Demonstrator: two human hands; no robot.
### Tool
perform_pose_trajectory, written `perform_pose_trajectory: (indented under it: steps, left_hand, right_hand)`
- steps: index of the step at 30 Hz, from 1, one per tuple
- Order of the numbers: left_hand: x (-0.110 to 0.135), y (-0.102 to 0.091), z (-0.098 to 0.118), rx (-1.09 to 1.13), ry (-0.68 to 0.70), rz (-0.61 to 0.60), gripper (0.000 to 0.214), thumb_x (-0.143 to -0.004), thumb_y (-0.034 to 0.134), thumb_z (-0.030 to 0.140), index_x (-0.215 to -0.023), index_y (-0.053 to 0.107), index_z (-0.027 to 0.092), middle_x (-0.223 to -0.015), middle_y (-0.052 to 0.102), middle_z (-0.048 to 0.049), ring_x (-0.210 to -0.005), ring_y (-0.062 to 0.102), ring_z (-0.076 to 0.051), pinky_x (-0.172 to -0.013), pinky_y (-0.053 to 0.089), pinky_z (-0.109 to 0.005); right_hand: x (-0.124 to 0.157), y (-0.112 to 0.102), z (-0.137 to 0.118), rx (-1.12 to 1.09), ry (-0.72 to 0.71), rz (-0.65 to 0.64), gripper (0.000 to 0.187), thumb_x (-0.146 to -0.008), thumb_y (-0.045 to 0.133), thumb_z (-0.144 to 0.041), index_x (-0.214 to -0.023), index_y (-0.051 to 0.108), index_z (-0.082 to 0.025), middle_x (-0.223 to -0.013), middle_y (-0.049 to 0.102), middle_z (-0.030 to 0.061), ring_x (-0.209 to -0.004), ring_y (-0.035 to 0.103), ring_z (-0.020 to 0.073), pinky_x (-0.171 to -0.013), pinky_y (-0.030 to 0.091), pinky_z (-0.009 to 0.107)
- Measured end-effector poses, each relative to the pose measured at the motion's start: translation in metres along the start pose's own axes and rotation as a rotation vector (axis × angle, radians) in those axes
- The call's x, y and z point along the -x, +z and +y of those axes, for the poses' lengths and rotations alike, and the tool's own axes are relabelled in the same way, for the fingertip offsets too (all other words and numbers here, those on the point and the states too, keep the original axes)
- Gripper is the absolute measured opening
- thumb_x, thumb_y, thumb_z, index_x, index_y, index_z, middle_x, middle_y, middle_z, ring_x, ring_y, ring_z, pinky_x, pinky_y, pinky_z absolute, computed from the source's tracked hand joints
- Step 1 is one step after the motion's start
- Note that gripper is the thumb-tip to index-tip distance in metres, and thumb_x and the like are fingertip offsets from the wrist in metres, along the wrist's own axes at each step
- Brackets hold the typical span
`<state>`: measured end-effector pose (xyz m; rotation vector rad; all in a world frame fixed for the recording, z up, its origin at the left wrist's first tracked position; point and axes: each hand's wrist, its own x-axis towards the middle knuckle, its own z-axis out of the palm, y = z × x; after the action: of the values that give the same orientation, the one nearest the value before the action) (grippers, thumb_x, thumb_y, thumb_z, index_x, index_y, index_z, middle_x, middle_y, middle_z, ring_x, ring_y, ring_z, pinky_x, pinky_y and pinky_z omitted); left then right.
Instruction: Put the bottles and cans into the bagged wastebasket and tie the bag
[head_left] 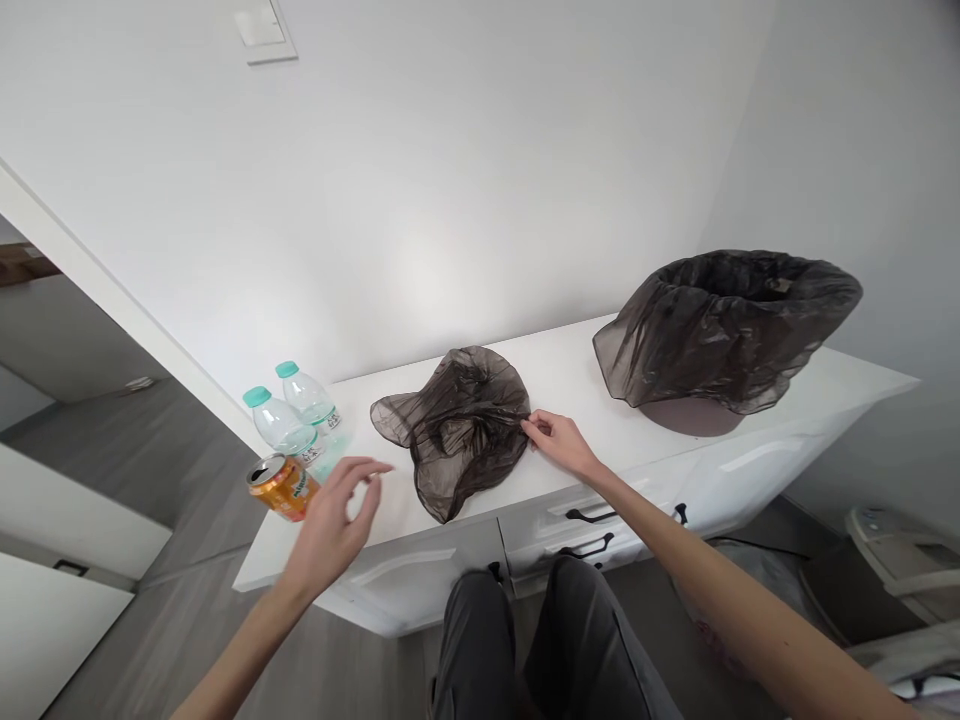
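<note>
A thin, dark see-through garbage bag [469, 430] lies crumpled on the white cabinet top. My right hand [559, 440] pinches its right edge between thumb and fingers. To the left of the bag, my left hand [337, 520] hovers with thumb and fingers apart and nothing in them. Just beyond that hand stands an orange drink can [281, 486], its lower right side partly hidden by the hand. Behind the can are two clear plastic bottles with teal caps, one nearer [281, 425] and one farther [306, 393].
A trash bin [694, 415] lined with a dark bag stands at the right end of the white cabinet [577, 350]. Drawers with black handles [589, 548] face me. The wall rises behind, and a grey appliance [907, 560] sits low at the right.
</note>
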<state>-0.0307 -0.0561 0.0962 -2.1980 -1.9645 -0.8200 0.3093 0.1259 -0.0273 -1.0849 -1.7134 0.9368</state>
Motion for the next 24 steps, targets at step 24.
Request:
perform_pose_trajectory:
  steps: [24]
  left_hand:
    - [-0.202, 0.139, 0.025, -0.434, -0.255, -0.323, 0.051, -0.093, 0.050, 0.054, -0.108, 0.078, 0.013, -0.114, 0.076, -0.0249, -0.112, 0.070, -0.043, -0.091, 0.054, -0.047]
  right_hand:
    - [-0.012, -0.013, -0.021, -0.003, 0.046, 0.046, 0.024, -0.093, 0.055, -0.041, -0.075, 0.059, -0.026, -0.075, 0.073, -0.0021, -0.072, 0.065, 0.0183, -0.068, 0.042, 0.027]
